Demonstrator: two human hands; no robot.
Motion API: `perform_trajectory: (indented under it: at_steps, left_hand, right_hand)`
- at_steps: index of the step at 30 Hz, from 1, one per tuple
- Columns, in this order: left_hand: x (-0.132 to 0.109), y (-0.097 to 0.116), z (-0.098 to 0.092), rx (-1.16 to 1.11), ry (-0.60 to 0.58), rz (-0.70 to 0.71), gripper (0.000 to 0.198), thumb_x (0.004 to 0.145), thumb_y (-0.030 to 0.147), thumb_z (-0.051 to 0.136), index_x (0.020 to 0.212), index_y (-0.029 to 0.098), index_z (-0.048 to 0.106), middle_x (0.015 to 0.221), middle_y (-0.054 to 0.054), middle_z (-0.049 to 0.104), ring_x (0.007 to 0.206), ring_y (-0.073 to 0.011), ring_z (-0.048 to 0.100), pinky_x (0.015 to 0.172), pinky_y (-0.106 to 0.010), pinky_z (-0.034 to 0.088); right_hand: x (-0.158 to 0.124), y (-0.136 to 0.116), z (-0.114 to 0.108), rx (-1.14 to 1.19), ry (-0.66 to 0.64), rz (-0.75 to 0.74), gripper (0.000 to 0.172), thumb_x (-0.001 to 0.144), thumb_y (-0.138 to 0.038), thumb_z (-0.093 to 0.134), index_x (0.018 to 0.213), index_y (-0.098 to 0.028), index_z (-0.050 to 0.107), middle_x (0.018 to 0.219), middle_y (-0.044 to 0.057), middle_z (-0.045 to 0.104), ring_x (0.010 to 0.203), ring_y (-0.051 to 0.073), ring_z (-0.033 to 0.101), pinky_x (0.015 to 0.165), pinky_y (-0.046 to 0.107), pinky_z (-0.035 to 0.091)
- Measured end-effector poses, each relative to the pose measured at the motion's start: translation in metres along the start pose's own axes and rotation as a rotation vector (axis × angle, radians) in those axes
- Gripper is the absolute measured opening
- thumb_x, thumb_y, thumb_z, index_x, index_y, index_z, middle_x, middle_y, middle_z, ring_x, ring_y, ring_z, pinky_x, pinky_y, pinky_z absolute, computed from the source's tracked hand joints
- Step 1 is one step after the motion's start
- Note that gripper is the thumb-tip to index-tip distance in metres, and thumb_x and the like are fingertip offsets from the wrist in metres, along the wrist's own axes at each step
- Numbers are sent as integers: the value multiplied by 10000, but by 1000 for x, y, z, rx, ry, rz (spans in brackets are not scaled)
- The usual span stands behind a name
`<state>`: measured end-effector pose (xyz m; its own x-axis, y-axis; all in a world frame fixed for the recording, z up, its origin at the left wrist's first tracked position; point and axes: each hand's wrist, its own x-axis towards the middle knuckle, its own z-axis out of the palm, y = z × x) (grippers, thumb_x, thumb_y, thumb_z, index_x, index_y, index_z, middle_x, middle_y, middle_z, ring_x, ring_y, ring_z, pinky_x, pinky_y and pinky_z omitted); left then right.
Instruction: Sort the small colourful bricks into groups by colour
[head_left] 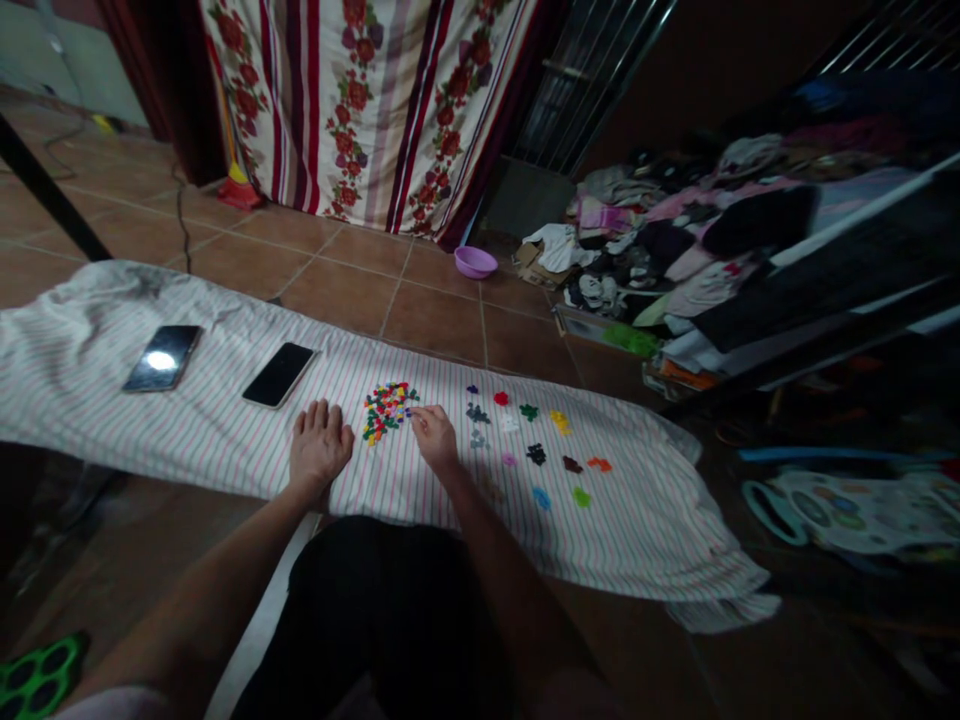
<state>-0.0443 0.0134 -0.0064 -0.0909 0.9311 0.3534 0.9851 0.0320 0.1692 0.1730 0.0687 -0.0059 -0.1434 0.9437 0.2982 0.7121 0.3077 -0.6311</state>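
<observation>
My left hand (321, 445) lies flat on the striped cloth (420, 490), fingers stretched out, holding nothing. Just right of it sits a mixed heap of tiny coloured pieces (386, 410), too small to name exactly. At the heap's right edge my right hand (435, 437) has thumb and finger pinched together; a small bluish piece shows by the fingertips, but I cannot tell if it is gripped. Further right lie small single-colour groups, among them red pieces (501, 398), yellow pieces (559, 422), black pieces (535, 454), orange pieces (600, 464) and light green pieces (580, 497).
A phone (279, 375) and a shiny dark tablet or phone (162, 358) rest on the cloth to the left. Beyond the cloth, a purple basin (475, 263) stands on the tiled floor. Clothes (675, 240) are heaped at the right, and a floral curtain (360, 110) hangs behind.
</observation>
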Motion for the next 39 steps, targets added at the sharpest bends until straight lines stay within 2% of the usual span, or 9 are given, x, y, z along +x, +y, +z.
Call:
perform_trajectory:
  at_steps: [7,11,17,23,28,39]
  left_hand:
    - [0,-1,2,43,14,7,465,915,333,368,1271,98,552,1379,-213,534,1339,-339,438,1095,-487,308]
    - [0,0,2,68,6,17,470,923,332,358,1269,78,551,1376,-222,533,1327,-350,450,1095,-481,310]
    - [0,-1,4,27,19,6,473,918,337,369,1271,84,555,1377,-221,534,1332,-349,448,1098,-493,307]
    - [1,0,2,30,3,4,483,917,336,366,1274,71,554,1381,-231,529,1336,-353,444,1103,-493,301]
    - [0,0,4,54,8,7,487,918,344,364,1281,78,549,1384,-229,527,1335,-347,445,1100,-490,302]
    - [0,-2,5,27,8,6,490,914,340,365,1290,78,538,1388,-233,521,1340,-350,436,1100,-499,297]
  right_hand:
    - [30,-20,19,-124,-86,89,270,900,-230,539,1100,-263,717,973,52,591,894,168,578,841,253,452]
    - [37,-27,23,-173,-126,124,268,918,-258,522,1113,-273,707,965,54,585,902,176,571,840,263,442]
    - [43,-38,27,-229,-219,170,319,926,-286,508,1205,-275,662,1053,80,580,945,214,582,824,311,450]
    - [47,-39,32,-179,-221,179,227,910,-221,516,1036,-250,702,1083,84,584,973,216,581,825,317,457]
    - [47,-36,34,-163,-189,210,179,877,-201,564,1003,-230,688,1035,65,584,941,190,582,814,291,454]
    - [45,-30,36,-86,-133,31,140,857,-135,512,880,-216,625,979,32,625,948,161,566,883,282,444]
